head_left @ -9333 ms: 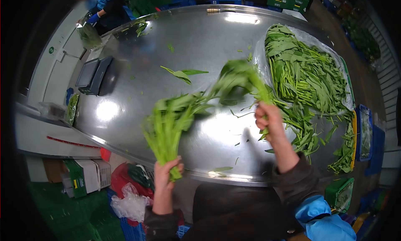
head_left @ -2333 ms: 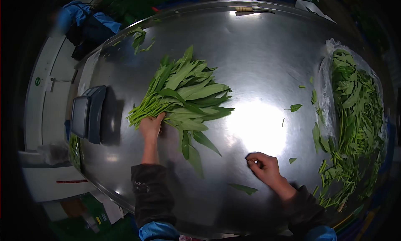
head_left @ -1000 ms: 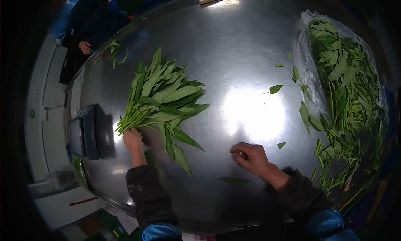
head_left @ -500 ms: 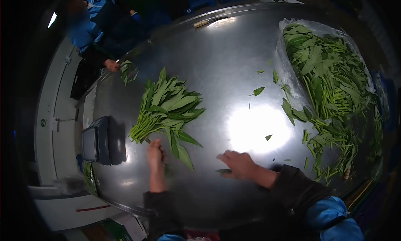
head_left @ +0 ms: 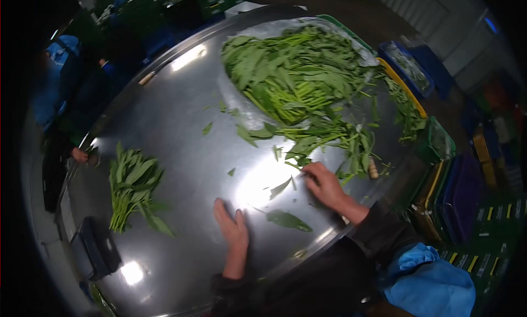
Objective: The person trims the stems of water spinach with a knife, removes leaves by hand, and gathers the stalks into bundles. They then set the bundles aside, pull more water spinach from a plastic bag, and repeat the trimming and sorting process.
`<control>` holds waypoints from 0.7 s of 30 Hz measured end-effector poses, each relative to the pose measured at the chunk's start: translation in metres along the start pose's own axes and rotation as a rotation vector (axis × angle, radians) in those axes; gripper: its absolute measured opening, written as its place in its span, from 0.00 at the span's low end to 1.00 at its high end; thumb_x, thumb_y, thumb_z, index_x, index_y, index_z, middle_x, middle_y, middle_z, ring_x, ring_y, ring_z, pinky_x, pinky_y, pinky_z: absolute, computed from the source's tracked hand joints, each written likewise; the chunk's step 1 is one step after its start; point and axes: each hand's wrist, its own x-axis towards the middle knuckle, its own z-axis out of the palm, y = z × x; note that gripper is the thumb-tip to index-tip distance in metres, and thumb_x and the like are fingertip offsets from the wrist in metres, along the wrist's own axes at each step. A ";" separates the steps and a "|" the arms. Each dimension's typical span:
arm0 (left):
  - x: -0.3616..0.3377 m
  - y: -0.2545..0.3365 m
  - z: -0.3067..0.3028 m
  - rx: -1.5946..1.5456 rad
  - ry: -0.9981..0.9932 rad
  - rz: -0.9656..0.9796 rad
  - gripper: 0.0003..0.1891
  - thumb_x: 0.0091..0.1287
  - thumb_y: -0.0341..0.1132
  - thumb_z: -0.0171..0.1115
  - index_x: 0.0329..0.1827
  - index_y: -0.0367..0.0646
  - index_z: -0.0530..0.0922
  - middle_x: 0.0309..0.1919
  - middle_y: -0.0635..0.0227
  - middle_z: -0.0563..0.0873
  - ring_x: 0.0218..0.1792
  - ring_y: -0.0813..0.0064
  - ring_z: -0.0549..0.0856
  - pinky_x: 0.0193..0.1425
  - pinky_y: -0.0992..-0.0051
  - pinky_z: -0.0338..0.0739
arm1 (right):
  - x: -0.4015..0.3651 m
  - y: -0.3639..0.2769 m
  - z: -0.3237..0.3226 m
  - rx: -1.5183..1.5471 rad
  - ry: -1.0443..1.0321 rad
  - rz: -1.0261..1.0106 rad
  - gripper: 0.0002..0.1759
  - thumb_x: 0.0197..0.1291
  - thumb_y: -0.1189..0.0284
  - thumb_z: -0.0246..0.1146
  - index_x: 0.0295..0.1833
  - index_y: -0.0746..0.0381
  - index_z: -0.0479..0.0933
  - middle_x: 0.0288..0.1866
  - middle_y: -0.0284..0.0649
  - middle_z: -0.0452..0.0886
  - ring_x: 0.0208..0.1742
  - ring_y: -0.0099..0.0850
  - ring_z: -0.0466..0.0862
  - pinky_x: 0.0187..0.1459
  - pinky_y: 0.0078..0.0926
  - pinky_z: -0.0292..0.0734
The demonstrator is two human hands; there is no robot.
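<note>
My left hand (head_left: 233,229) is over the steel table (head_left: 186,180), thumb apart from its fingers, holding nothing. My right hand (head_left: 329,189) has its fingers at the near edge of some loose leafy green stems (head_left: 324,144); they look slightly bent and apart, with nothing visible in them. Between my hands lies a single long leaf (head_left: 290,220), with a smaller leaf (head_left: 281,188) above it. A large heap of leafy greens (head_left: 296,70) fills a clear plastic bag (head_left: 241,105) beyond. Away to the left rests a bundle of the same greens (head_left: 134,182), stems toward me.
Right of the loose stems is a wooden handle (head_left: 374,167). A wooden-handled knife (head_left: 147,78) lies by the far edge. A dark box-like device (head_left: 92,250) stands at left. Another person's hand (head_left: 80,155) is at the left edge. Crates (head_left: 439,141) stand off the right side.
My view has turned right. My left hand has left the bundle's stem end and opened over the table. My right hand has moved to the loose stems.
</note>
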 end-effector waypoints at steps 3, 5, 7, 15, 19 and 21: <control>-0.039 0.012 0.007 0.289 -0.098 0.130 0.31 0.67 0.34 0.54 0.70 0.29 0.57 0.71 0.41 0.56 0.73 0.45 0.55 0.75 0.54 0.48 | -0.011 0.047 -0.082 -0.244 0.147 0.107 0.15 0.55 0.76 0.62 0.49 0.61 0.75 0.47 0.45 0.76 0.46 0.47 0.79 0.46 0.39 0.75; -0.059 0.018 0.022 0.375 -0.124 0.126 0.32 0.66 0.33 0.55 0.71 0.29 0.55 0.72 0.41 0.55 0.74 0.43 0.52 0.76 0.53 0.44 | -0.020 0.079 -0.118 -0.440 0.176 0.172 0.17 0.54 0.74 0.64 0.50 0.61 0.74 0.49 0.45 0.76 0.47 0.48 0.79 0.47 0.40 0.75; -0.077 0.034 0.050 0.566 -0.131 0.139 0.33 0.66 0.34 0.55 0.71 0.29 0.54 0.73 0.41 0.54 0.74 0.43 0.51 0.75 0.50 0.41 | -0.019 0.101 -0.137 -0.631 0.195 0.229 0.19 0.53 0.71 0.66 0.51 0.61 0.74 0.50 0.45 0.76 0.47 0.49 0.79 0.47 0.41 0.75; -0.032 0.146 0.210 0.369 -0.294 0.315 0.37 0.56 0.32 0.63 0.68 0.31 0.59 0.70 0.40 0.58 0.73 0.41 0.54 0.76 0.51 0.46 | -0.003 0.175 -0.195 0.012 -0.185 0.368 0.30 0.53 0.75 0.67 0.62 0.62 0.66 0.38 0.39 0.76 0.36 0.29 0.80 0.38 0.25 0.75; 0.042 0.127 0.226 0.168 0.116 0.115 0.32 0.61 0.34 0.61 0.67 0.30 0.62 0.70 0.41 0.61 0.73 0.42 0.55 0.76 0.57 0.49 | 0.002 0.209 -0.217 0.826 0.041 0.443 0.24 0.61 0.81 0.55 0.64 0.62 0.65 0.37 0.35 0.76 0.29 0.21 0.77 0.29 0.16 0.72; 0.075 0.109 0.215 0.187 0.244 -0.015 0.31 0.62 0.36 0.61 0.66 0.31 0.63 0.69 0.41 0.63 0.71 0.44 0.58 0.75 0.58 0.51 | 0.011 0.179 -0.243 0.932 0.107 0.654 0.22 0.64 0.79 0.52 0.64 0.62 0.64 0.35 0.38 0.77 0.22 0.21 0.74 0.21 0.17 0.69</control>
